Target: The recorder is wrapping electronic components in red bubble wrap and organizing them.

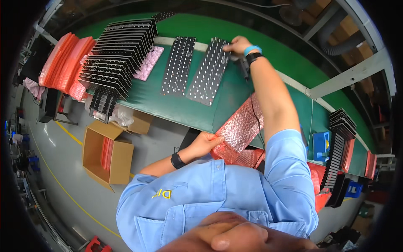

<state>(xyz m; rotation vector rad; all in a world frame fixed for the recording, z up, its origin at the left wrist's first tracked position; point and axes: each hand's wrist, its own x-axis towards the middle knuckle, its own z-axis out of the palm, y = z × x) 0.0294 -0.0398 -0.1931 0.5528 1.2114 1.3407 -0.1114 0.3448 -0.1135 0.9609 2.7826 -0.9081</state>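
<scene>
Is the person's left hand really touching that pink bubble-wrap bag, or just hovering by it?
Touching: the head view shows the left hand at the pink bubble-wrap bag, its thumb lying over the bag's edge.

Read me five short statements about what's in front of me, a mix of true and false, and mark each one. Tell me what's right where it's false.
1. The left hand holds a pink bubble bag. True.
2. Two dotted boards lie side by side on the green bench. True.
3. The right hand is also on the bubble bag. False: its fingers are at the far end of the right board.
4. The open carton stands on the bench. False: it is below, on the floor side, to the left.
5. A blue band is on the right wrist. True.
</scene>
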